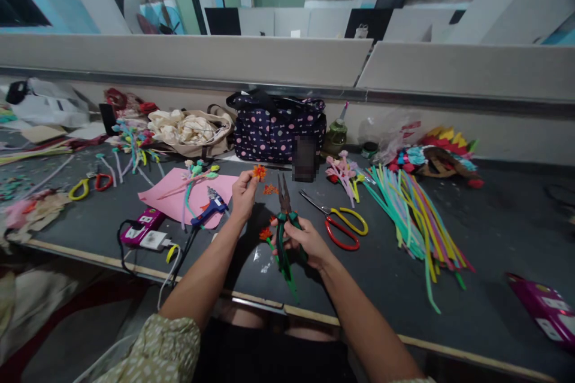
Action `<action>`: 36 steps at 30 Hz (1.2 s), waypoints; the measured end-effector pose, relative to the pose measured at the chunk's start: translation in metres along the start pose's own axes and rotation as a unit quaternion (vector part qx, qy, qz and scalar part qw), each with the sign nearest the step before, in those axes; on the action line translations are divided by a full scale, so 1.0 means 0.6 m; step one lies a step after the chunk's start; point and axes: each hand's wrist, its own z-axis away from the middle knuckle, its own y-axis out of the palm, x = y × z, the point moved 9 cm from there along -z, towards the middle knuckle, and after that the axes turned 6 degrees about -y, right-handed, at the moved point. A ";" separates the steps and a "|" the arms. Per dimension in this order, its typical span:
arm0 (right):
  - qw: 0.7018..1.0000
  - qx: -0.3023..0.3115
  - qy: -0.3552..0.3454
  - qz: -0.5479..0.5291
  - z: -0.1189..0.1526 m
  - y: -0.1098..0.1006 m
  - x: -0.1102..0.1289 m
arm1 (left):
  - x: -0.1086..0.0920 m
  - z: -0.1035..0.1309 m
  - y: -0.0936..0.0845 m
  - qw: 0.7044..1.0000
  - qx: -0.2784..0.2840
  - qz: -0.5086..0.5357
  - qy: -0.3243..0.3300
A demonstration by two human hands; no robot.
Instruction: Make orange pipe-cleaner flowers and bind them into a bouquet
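Observation:
Between the fingertips of my left hand is a small orange flower, raised above the table. My right hand is wrapped around the green handles of long-nose pliers, whose jaws point away from me and stand slightly apart. Under and beside the pliers, another orange-red flower on a green stem lies near my right fingers. A few loose orange pieces rest on the dark table between my hands. Scissors with one yellow and one red handle lie just right of the pliers.
Left of my hands, a blue glue gun lies on pink paper, near a purple power strip with cables. Colourful pipe cleaners spread out on the right. A dotted bag and a green bottle stand at the back.

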 end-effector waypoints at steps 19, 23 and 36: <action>0.998 0.037 0.028 0.034 0.008 0.022 -0.002 | 0.003 0.001 0.021 0.994 0.056 0.087 -0.018; 0.998 0.043 0.032 0.033 0.010 0.027 0.002 | 0.004 0.002 0.023 0.993 0.057 0.098 -0.032; 0.998 0.043 0.039 0.035 0.009 0.025 -0.005 | 0.013 0.005 0.030 0.988 0.072 0.128 -0.054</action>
